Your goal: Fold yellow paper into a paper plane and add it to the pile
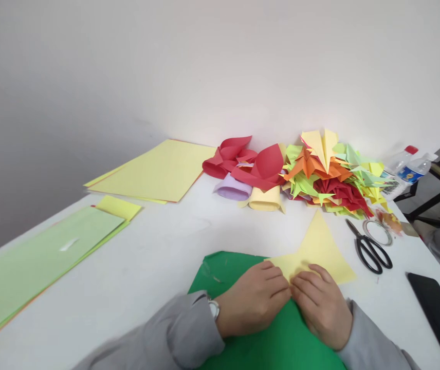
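Note:
A pale yellow sheet of paper (318, 246) with pointed corners lies partly over a green mat (239, 354) at the front middle of the table. My left hand (256, 298), with a watch at the wrist, has its fingers closed on the near left edge of the yellow paper. Close beside it, my right hand (320, 303) pinches the paper's near edge, its fingers bent together. The fingertips of both hands nearly meet, and they hide the edge between them.
Black scissors (370, 246) and a tape roll (377, 232) lie right of the paper. Behind are folded colourful papers (328, 174), red curled papers (268, 167) and plastic bottles (416, 167). Yellow sheets (158, 169) and green sheets (46, 262) lie left; a black flat object (438, 313) is far right.

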The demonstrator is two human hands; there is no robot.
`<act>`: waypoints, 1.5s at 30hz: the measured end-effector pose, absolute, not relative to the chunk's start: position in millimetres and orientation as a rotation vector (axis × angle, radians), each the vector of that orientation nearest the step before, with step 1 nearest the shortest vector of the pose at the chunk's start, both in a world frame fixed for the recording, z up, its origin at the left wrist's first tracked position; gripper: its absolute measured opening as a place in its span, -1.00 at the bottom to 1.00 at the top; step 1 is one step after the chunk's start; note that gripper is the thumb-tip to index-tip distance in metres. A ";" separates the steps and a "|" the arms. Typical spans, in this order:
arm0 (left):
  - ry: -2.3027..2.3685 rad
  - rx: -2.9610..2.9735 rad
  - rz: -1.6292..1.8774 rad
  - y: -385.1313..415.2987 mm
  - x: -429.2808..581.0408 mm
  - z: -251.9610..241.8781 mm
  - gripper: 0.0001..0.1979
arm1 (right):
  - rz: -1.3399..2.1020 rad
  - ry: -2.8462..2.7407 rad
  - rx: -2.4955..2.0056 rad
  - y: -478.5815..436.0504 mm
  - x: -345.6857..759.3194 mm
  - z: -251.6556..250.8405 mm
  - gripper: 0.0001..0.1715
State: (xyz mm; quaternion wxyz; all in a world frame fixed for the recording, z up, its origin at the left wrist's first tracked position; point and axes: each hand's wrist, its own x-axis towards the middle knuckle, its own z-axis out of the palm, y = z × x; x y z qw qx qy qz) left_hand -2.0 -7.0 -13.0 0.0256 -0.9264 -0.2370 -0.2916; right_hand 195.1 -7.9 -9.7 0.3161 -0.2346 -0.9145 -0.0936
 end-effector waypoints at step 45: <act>-0.599 -2.733 -0.788 -4.4 -12.6 -7.3 -0.78 | -0.213 -2.393 -0.619 -12.4 198.5 -11.9 -0.74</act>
